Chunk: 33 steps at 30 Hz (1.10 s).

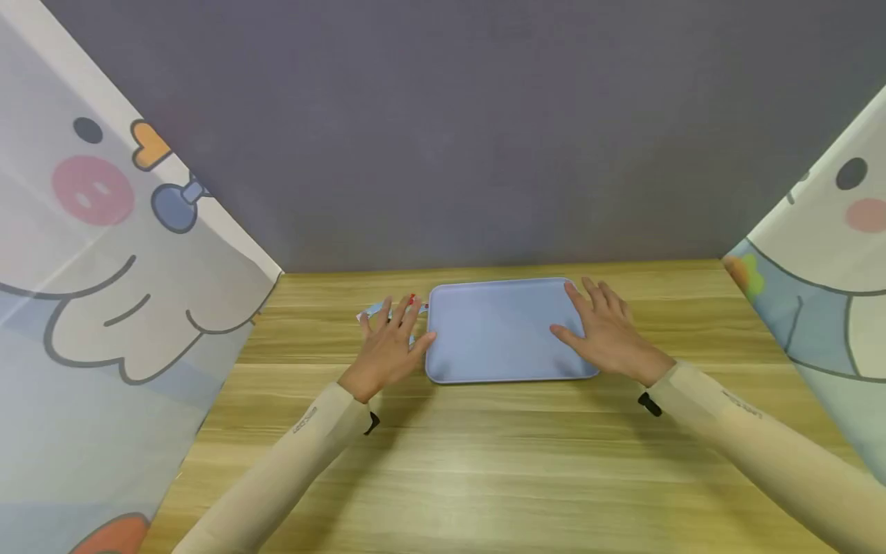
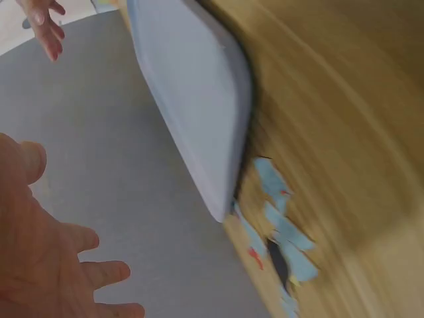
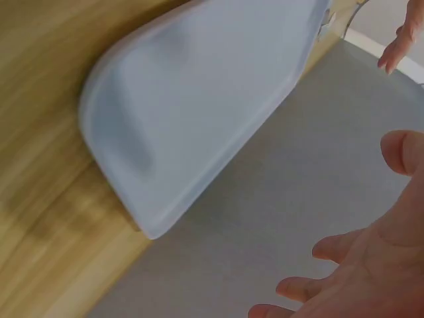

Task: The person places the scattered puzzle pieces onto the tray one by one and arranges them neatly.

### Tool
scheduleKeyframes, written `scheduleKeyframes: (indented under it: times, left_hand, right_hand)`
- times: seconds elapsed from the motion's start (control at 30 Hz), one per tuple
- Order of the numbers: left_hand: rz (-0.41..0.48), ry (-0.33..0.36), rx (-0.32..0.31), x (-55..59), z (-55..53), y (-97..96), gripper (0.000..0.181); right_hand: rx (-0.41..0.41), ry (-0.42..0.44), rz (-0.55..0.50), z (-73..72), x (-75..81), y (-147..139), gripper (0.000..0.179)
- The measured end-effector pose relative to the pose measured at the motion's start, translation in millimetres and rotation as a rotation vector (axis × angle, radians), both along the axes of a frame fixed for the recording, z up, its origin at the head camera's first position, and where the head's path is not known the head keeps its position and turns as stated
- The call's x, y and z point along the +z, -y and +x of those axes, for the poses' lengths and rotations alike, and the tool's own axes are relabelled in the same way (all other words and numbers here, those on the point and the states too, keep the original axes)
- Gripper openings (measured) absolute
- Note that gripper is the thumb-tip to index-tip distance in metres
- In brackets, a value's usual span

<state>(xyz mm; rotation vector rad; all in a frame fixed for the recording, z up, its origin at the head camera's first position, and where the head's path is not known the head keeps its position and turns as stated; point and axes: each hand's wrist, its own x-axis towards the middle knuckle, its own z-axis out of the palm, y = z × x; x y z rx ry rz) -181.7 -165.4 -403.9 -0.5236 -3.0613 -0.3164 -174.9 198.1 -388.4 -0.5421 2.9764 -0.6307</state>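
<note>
A light blue rectangular tray lies flat on the wooden table, with nothing in it. My left hand hovers near its left edge, fingers spread and palm down, holding nothing. Under those fingers lie several torn-looking pieces of light blue paper with red and black marks, partly hidden by the hand in the head view. Over the tray's right edge my right hand is raised with its fingers spread, also holding nothing. In the right wrist view its fingers stand apart from the tray.
The wood-grain table runs up to a plain grey panel at the back. Side walls with cartoon prints, one on the left and one on the right, flank it.
</note>
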Motion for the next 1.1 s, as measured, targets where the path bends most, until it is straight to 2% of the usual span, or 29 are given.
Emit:
scheduleKeyframes:
  times: [0.13, 0.37, 0.5, 0.8, 1.0, 1.1]
  left_hand:
    - [-0.003, 0.003, 0.018, -5.5, -0.9, 8.4, 0.068]
    - [0.017, 0.077, 0.039, -17.0, -3.7, 21.9, 0.068]
    - [0.008, 0.063, 0.037, -24.9, -7.2, 29.2, 0.067]
    - [0.017, 0.041, 0.054, -34.6, -14.2, 49.9, 0.063]
    - [0.006, 0.119, 0.106, -40.1, -17.4, 58.3, 0.061]
    - [-0.005, 0.156, 0.107, -42.0, -17.0, 60.9, 0.061]
  right_hand:
    - [-0.015, 0.029, -0.017, -2.5, -5.9, -6.9, 0.081]
    - [0.025, 0.072, -0.036, -9.9, -20.3, -20.3, 0.065]
    - [0.042, 0.083, -0.032, -12.1, -28.0, -24.6, 0.057]
    - [0.009, 0.013, -0.047, -13.5, -39.9, -23.0, 0.049]
    - [-0.011, 0.038, -0.063, -13.8, -47.7, -23.9, 0.044]
    - [0.004, 0.047, -0.039, -13.2, -51.8, -25.0, 0.042]
